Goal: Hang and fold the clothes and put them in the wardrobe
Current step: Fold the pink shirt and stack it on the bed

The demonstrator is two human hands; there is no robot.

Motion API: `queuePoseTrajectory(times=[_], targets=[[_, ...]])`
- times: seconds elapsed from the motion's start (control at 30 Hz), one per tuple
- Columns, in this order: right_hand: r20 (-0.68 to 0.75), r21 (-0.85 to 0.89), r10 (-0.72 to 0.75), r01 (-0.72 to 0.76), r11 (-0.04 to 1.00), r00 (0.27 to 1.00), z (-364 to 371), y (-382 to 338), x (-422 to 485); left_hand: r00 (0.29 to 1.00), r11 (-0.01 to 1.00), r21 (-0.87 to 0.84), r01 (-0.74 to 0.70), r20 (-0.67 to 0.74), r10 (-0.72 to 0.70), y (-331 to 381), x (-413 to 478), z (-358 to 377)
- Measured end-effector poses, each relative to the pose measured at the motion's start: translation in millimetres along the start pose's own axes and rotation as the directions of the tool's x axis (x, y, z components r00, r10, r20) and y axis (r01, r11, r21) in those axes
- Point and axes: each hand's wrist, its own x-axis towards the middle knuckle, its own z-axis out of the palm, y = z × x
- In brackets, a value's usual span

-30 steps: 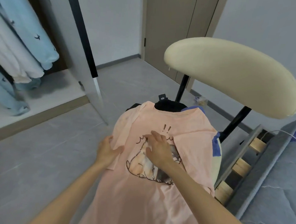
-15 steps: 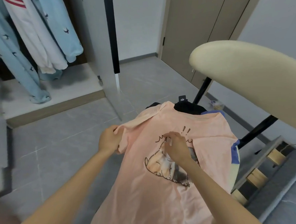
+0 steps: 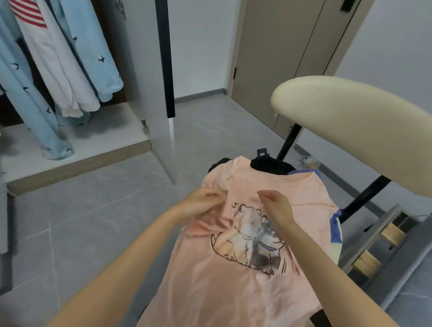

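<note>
Lying print-up over dark clothes (image 3: 270,164) heaped on the chair (image 3: 361,136), the pink T-shirt (image 3: 228,294) trails toward the near edge. Left hand (image 3: 203,203) grips bunched cloth at the shirt's left sleeve, fingers curled into it. Right hand (image 3: 276,208) sits just above the dog print (image 3: 248,237) on the chest, loosely curled; I cannot tell whether it pinches cloth. The open wardrobe (image 3: 106,130) stands far left.

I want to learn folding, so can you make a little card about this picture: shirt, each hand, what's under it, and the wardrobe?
Shirt: pale pink fabric T-shirt with cartoon animal print, spread over a clothes pile
Left hand: grips the sleeve bunched at the shirt's edge
Right hand: above the print, grip unclear
Underneath: black fabric garment; blue-trimmed garment
Wardrobe: open, light blue patterned garments and white red-striped garment hanging
</note>
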Motion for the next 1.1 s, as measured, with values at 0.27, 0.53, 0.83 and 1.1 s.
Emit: queuePoseTrajectory(times=[0.27,0.53,0.83,1.1], targets=[[0.086,-0.076,0.066,-0.06,0.995,0.994,9.6,4.6,9.8,0.93,0.992,0.12,0.05,-0.369,-0.002,-46.6,14.6,-11.0],[0.185,-0.04,0.13,-0.125,0.991,0.974,65.8,-35.3,37.5,0.83,0.938,-0.071,0.341,-0.446,-0.335,-95.4,16.7,-26.7],[0.108,-0.165,0.117,-0.098,0.981,0.987,87.6,-34.8,78.4,0.819,0.799,-0.513,0.313,-0.279,-0.5,-104.3,25.7,-21.0],[0.006,-0.178,-0.12,0.12,0.977,0.993,74.5,-52.3,101.6,0.825,0.783,-0.595,0.18,-0.342,-0.45,-108.0,19.5,-35.9]])
